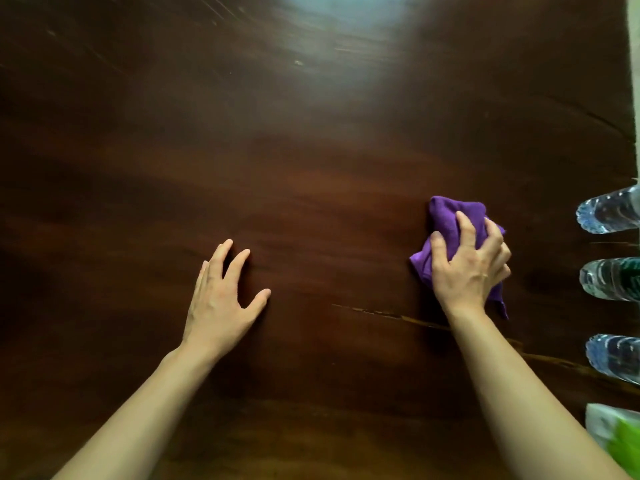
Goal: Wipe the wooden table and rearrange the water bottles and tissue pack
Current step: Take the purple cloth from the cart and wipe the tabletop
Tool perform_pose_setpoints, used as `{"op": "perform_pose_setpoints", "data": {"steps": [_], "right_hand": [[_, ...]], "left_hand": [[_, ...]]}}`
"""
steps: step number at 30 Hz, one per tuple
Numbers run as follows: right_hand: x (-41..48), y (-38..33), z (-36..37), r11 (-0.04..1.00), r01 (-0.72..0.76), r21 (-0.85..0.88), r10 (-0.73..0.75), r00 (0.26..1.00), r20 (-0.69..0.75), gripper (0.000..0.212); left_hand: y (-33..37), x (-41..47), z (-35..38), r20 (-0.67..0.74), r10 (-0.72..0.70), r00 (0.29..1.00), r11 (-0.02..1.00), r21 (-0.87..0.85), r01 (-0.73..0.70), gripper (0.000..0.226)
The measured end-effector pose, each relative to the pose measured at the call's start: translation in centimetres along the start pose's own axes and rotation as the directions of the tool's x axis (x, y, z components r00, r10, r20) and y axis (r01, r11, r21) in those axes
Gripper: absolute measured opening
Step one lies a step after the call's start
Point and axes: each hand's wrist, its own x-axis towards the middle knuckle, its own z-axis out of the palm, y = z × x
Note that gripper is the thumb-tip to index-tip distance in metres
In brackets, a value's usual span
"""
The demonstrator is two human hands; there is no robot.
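Head view: right hand (467, 268) fingers clutching purple cloth (450, 220), left hand (221, 303) splayed empty on table (311, 150).

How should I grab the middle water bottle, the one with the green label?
Probably grip the middle bottle around its body, by the green label, coming from the table's open side. It seems to stand upright between two other bottles, so reaching past either neighbour may knock one. The right hand is shut on the purple cloth; the left hand is free.
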Motion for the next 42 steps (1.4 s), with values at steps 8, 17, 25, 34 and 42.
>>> {"op": "perform_pose_setpoints", "data": {"steps": [8,17,25,34,42], "right_hand": [[-0.9,-7.5,1.4,0.992,-0.113,0.061,0.112,0.994,0.007,0.049],[-8.0,-18.3,4.9,0.93,0.344,0.129,-0.363,0.913,0.184,0.05],[-10.3,-19.0,4.8,0.782,0.558,0.279,-0.614,0.766,0.189,0.036],[-15.4,-11.0,-1.2,0.881,0.395,0.262,-0.439,0.888,0.137,0.045],[-25.4,-3.2,-4.0,0.962,0.25,0.106,-0.264,0.952,0.153,0.053]], "left_hand": [[0.1,0.0,-0.1,0.013,-0.004,1.0,1.0,0.017,0.004,0.077],[0.3,-0.1,-0.3,0.0,0.033,0.999,0.998,0.051,-0.033,0.075],[0.0,-0.5,-0.6,0.014,0.058,0.998,0.997,0.06,-0.059,0.069],[-0.9,-6.3,0.3,-0.042,0.084,0.996,0.995,0.062,-0.081,0.056],[-2.0,-13.1,2.8,0.001,0.212,0.977,0.97,0.123,-0.21,0.066]]}}
